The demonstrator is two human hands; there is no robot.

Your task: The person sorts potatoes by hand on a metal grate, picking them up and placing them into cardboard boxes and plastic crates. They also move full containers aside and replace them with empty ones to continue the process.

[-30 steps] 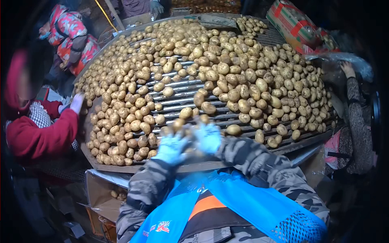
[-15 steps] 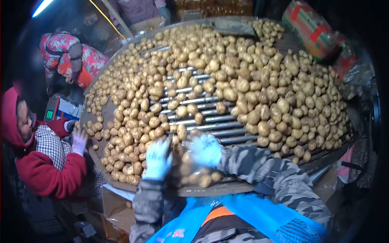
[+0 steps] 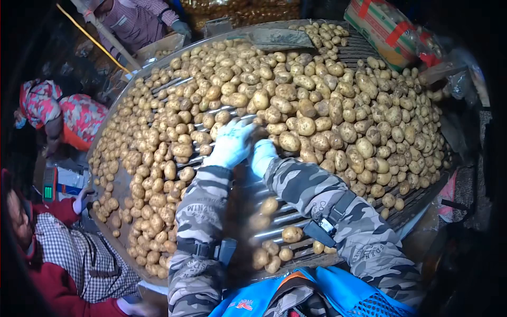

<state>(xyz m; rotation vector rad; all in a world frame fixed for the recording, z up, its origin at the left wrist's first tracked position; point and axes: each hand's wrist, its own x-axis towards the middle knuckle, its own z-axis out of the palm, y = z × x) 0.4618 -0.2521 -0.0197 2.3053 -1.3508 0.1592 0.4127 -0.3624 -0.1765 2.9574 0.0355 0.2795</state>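
A heap of potatoes (image 3: 364, 148) covers much of a wide table with metal bars (image 3: 285, 219). My left hand (image 3: 231, 143), in a pale glove, reaches out over the bars with its fingers stretched and apart, against potatoes. Close beside it on the right is my right hand (image 3: 262, 157), also gloved. Its fingertips are hidden among the potatoes, so its grip does not show. Dark potatoes lie at the fingertips of both hands. Nearer to me, a few loose potatoes (image 3: 292, 234) rest on the bars between my forearms, some of them blurred.
A person in a checked apron (image 3: 87, 259) stands at the left edge, near a device with a green display (image 3: 49, 185). Two other people are at the far left. A grey scoop-like sheet (image 3: 280, 39) and a printed carton (image 3: 383, 31) lie at the back.
Both my hands have moved forward, away from me, and closer together over the bars. The view has shifted. The person in the checked apron has lowered one hand from the table's edge.
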